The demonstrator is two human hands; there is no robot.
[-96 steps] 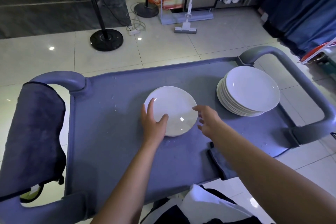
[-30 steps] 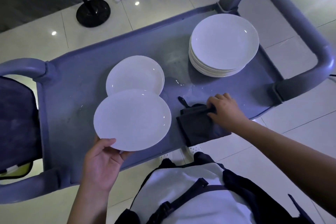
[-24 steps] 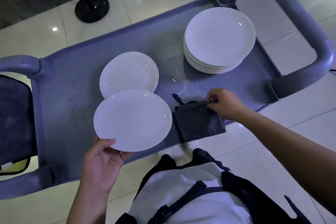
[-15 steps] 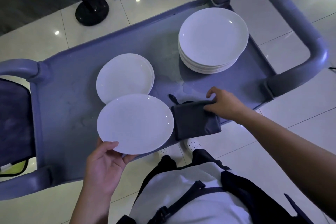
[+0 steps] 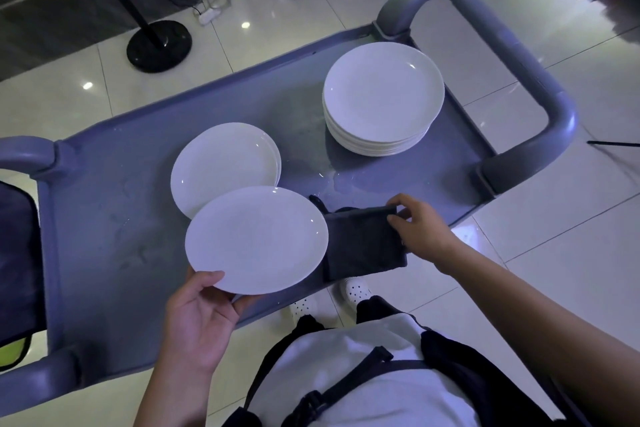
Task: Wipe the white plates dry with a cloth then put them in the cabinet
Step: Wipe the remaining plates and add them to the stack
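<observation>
Left hand [image 5: 199, 314] grips held plate [image 5: 256, 239] by near rim, fingers hidden beneath; it overlaps second plate [image 5: 223, 166]. Right hand [image 5: 420, 230] pinches dark cloth [image 5: 363, 243], partly plate-covered. Stack [image 5: 382, 94] on cart [image 5: 114, 218].

Dim bluish light, floor glare (edges warped)

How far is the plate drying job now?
Early. Done: two plates lie apart from the stack; whether wiped, I cannot tell. In hand: the left hand holds a plate, and the right hand pinches the cloth. Left: the stack; no cabinet is visible.
</observation>
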